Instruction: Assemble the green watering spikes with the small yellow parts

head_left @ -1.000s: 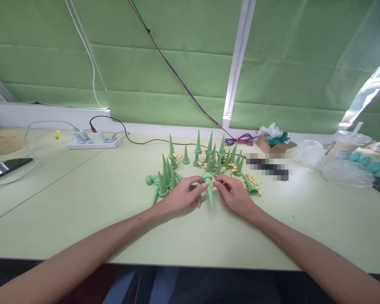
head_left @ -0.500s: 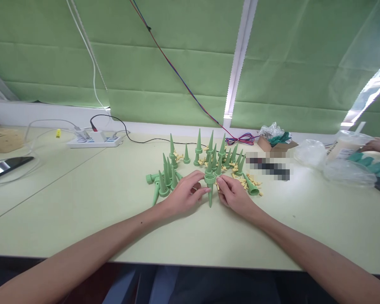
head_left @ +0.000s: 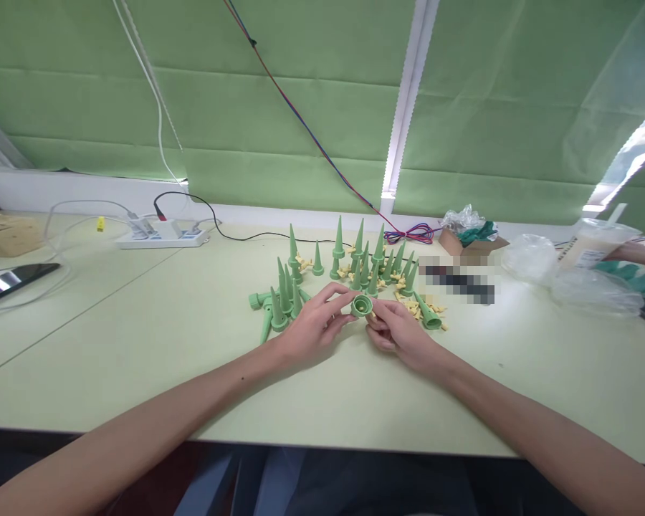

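Between my two hands is a green cone piece (head_left: pixel 362 306), its round open end turned toward me and its tip hidden behind. The fingers of my left hand (head_left: pixel 322 315) grip its rim from the left. My right hand (head_left: pixel 403 333) is pinched at its right side, with a small yellow piece (head_left: pixel 375 316) partly showing at the fingertips. Behind my hands, several green cones (head_left: pixel 338 240) stand point up, with yellow pieces (head_left: pixel 413 309) scattered among them. One green cone (head_left: pixel 428 315) lies on its side right of my right hand.
On the pale table (head_left: pixel 140 358) lie a power strip (head_left: pixel 161 240), a dark phone (head_left: pixel 16 279) and a pixelated dark object (head_left: pixel 459 281). Farther right are a cardboard box (head_left: pixel 470 251), plastic bags (head_left: pixel 596 292) and a drink cup (head_left: pixel 594 247), beside another person's arm (head_left: pixel 642 254).
The held cone has tilted, so its open end now faces me and its tip has swung out of sight. Both hands remain around it. The other person's arm reaches a bit farther in.
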The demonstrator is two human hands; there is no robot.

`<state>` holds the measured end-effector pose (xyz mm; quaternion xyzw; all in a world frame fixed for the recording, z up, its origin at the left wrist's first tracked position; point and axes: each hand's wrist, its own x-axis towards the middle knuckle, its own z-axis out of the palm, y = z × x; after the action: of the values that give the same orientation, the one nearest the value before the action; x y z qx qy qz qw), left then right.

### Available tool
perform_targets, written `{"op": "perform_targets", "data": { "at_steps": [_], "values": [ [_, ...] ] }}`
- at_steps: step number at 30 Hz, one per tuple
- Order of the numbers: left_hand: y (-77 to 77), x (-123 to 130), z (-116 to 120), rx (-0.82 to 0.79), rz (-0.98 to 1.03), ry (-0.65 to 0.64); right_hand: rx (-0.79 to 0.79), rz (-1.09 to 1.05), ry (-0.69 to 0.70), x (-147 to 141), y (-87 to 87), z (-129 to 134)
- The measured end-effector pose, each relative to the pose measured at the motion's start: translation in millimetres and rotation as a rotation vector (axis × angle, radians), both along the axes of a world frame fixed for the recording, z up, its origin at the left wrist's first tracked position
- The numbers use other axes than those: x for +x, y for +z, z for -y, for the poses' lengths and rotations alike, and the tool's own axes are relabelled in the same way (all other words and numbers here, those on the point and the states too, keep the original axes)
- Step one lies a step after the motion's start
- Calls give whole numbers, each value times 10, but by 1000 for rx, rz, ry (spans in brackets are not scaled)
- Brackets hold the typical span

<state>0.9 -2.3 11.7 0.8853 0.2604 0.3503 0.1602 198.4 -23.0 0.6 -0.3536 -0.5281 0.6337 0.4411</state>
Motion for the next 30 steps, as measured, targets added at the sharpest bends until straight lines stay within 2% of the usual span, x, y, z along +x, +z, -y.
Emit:
{"op": "perform_targets", "data": {
  "at_steps": [4, 7, 12, 16, 19, 23, 30],
  "values": [
    [-17, 1, -14, 25, -25, 21, -83, -57, 47, 1, 1, -10],
    [-39, 10, -22, 8, -28, 58, -63, -43, 24, -18, -17, -6],
    [-24, 31, -20, -46, 40, 176, 147, 98, -108, -47, -41, 4],
    [44, 52, 3, -175, 103, 240, 318, 242, -227, -28, -47, 5],
    [71, 66, 23, -345, 118, 214, 450, 390, -269, -6, -41, 20],
    [59, 75, 43, -564, 161, 130, 539, 538, -251, 3, -15, 49],
    [44, 62, 47, -617, 152, 94, 623, 629, -252, 4, -10, 41]
  ]
}}
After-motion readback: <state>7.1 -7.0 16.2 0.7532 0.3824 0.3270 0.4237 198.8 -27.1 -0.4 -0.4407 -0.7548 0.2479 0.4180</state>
